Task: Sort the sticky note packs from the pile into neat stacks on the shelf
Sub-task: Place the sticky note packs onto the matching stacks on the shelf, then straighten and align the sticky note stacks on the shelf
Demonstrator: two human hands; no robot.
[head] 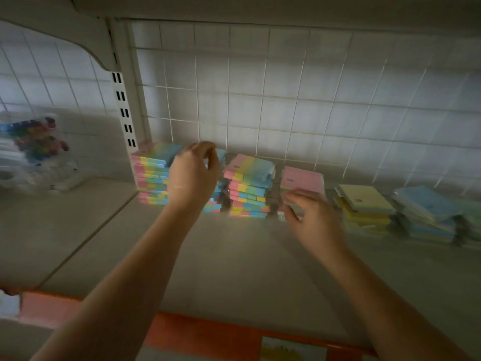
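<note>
Head view: your left hand (194, 175), fingers curled, pinches a multicoloured pack atop the striped sticky-note stack (153, 175) at ten o'clock; your right hand (309, 217) grips the pink-topped stack (303, 179). Squaring comes next.

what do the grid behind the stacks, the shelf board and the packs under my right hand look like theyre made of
Grid: thin white rods crossing in squares, probably coated metal wire.
Shelf board: flat, matte pale grey, likely painted metal, though the look leaves it open.
Packs by the right hand: pastel paper; blur hides whether there is any wrapping.
</note>
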